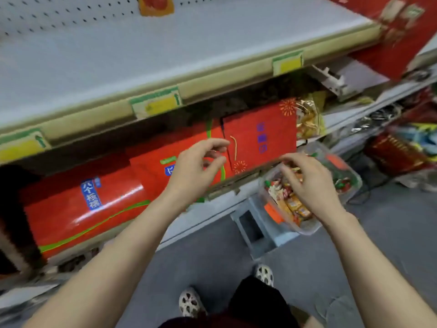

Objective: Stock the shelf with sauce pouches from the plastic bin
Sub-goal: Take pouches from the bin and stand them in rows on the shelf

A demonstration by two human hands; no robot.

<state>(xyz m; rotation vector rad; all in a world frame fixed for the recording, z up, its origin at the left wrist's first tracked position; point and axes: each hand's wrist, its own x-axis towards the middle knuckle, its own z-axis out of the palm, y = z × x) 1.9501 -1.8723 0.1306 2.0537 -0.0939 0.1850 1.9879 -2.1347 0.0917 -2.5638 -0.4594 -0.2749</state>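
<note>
A clear plastic bin (307, 229) full of small orange and red sauce pouches (292, 204) stands at the right, below the shelf edge. My right hand (312, 183) reaches down into it with bent fingers on the pouches. The fingertips are buried among them, so a grip is not visible. My left hand (196, 169) hovers in front of the red boxes, fingers loosely curled, holding nothing. The white upper shelf (165, 55) is mostly bare, with one orange-red pouch (156, 5) against the pegboard back.
Large red gift boxes (85, 204) fill the lower shelf under the white one. The bin rests on a grey stool (253, 233). Yellow price tags (156, 102) line the shelf lip. More red boxes (399, 31) and clutter lie at the right. My shoes (190, 304) stand on grey floor.
</note>
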